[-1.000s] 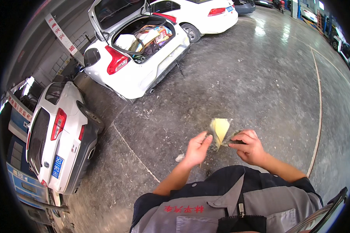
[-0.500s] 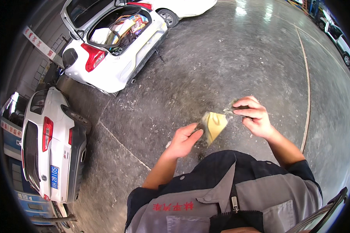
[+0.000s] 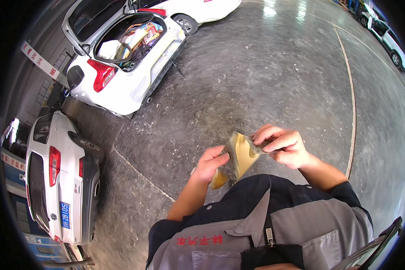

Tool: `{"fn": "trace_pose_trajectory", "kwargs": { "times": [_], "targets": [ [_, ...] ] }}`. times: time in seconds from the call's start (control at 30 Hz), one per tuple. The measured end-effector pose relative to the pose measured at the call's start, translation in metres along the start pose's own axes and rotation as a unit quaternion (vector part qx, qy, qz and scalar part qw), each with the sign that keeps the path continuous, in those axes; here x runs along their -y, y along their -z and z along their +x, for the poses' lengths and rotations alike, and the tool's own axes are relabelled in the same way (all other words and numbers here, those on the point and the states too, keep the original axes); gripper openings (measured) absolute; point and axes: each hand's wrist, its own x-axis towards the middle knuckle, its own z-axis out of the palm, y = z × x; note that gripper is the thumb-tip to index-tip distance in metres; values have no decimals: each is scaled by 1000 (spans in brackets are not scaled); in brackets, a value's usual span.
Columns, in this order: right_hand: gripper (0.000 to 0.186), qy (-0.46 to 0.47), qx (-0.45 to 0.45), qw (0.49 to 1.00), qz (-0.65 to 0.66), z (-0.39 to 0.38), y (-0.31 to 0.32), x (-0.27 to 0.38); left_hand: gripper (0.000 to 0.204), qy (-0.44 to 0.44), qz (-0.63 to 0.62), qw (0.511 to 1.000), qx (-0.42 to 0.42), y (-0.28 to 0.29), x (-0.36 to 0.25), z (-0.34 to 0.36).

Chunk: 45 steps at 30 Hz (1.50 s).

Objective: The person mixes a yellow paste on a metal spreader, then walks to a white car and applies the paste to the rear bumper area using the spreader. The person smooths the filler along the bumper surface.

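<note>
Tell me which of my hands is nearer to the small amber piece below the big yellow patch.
Left. Your left hand is just above the amber piece in view; I can't tell whether they touch. Your right hand is farther, up and right, beyond the yellow patch.

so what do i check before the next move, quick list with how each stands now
1. Left hand gripping the plate: ok, thumb over its edge.
2. Right hand gripping the thin flat tool: ok, held in the fingers.
3. Yellow paste on the plate: ok, a broad layer.
4. Paste evenly mixed: cannot tell, the detail is too small.
5. Ochre piece by the left hand, handle or paste: cannot tell.
6. Gloves worn: not ok, both hands are bare.
</note>
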Motion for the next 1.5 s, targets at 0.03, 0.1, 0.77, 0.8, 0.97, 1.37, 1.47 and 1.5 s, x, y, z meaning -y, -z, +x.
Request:
{"fn": "trace_pose_trajectory", "kwargs": {
  "times": [0.03,0.1,0.77,0.8,0.97,1.37,1.47,1.5],
  "targets": [
    [41,-24,6,1000,5,2,2,0,33,-1,9,999,39,-1,1,-1],
    [42,-80,22,996,-32,9,6,0,31,-8,72,997,26,-5,1,-3],
    [36,83,29,879,-469,2,-19,4,27,-105,448,872,-168,-14,-17,27],
    [41,76,16,895,-440,3,-11,10,27,-82,410,894,-160,-9,-16,30],
    [46,-34,-26,998,-56,-2,8,17,35,59,-90,993,38,-2,7,30],
    [33,-1,13,826,-563,-37,20,39,21,-62,386,920,-11,-37,5,47],
    [28,37,-17,768,-639,-49,-11,25,23,-74,395,915,-35,-39,9,61],
    [30,40,-34,782,-621,-53,-14,23,21,-70,271,959,-45,-37,12,67]
  ]
}}
